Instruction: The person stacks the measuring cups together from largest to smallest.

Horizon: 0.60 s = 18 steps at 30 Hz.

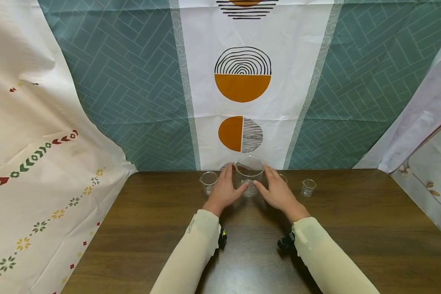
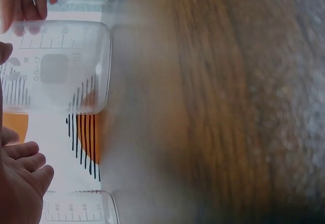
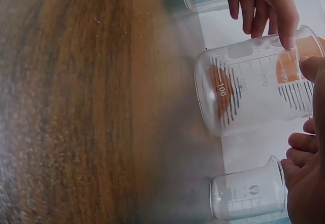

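A large clear glass beaker [image 1: 249, 175] with printed white marks stands upright at the back of the wooden table, between both hands. My left hand [image 1: 225, 190] is at its left side and my right hand [image 1: 277, 192] at its right. Both thumbs reach toward its front, and the other fingers extend fairly straight along its sides. In the right wrist view, the left thumb overlaps the beaker's wall [image 3: 249, 82]. The right fingers [image 3: 299, 150] lie just beside the glass. Contact is hard to judge, as is whether the base touches the table.
A smaller beaker [image 1: 208, 182] stands behind the left hand, and another [image 1: 283, 178] is mostly hidden behind the right hand. The smallest beaker [image 1: 308, 187] stands farther right. A patterned cloth [image 1: 242, 90] hangs behind the wooden table [image 1: 161, 228].
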{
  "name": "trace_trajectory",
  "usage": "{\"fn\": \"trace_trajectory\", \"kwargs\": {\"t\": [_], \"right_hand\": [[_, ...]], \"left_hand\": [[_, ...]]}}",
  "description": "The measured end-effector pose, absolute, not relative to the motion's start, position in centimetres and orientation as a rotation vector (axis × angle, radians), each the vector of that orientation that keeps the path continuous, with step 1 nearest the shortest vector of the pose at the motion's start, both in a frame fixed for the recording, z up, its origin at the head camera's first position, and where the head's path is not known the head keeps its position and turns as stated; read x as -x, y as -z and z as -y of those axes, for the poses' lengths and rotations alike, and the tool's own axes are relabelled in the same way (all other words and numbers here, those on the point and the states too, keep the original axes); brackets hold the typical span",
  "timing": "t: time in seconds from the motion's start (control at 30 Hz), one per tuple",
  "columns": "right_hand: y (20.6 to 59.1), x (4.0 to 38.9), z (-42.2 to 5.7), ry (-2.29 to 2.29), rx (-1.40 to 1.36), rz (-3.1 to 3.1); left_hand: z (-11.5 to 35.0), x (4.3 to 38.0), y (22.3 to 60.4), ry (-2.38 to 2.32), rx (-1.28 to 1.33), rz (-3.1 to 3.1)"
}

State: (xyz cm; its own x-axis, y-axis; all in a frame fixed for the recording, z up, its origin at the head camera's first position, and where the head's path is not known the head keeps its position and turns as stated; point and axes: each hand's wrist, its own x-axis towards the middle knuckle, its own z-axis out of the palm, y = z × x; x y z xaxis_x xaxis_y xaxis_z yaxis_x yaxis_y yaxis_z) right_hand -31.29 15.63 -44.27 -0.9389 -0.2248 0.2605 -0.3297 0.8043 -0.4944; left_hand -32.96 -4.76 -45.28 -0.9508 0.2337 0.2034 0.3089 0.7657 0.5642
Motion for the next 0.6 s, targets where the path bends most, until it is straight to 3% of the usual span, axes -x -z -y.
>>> {"fn": "trace_trajectory", "kwargs": {"t": [0.6], "right_hand": [[43.35, 32.02, -15.76, -1.037, -0.344, 2.823]], "left_hand": [[4.48, 33.36, 45.21, 1.172, 0.387, 2.866]]}}
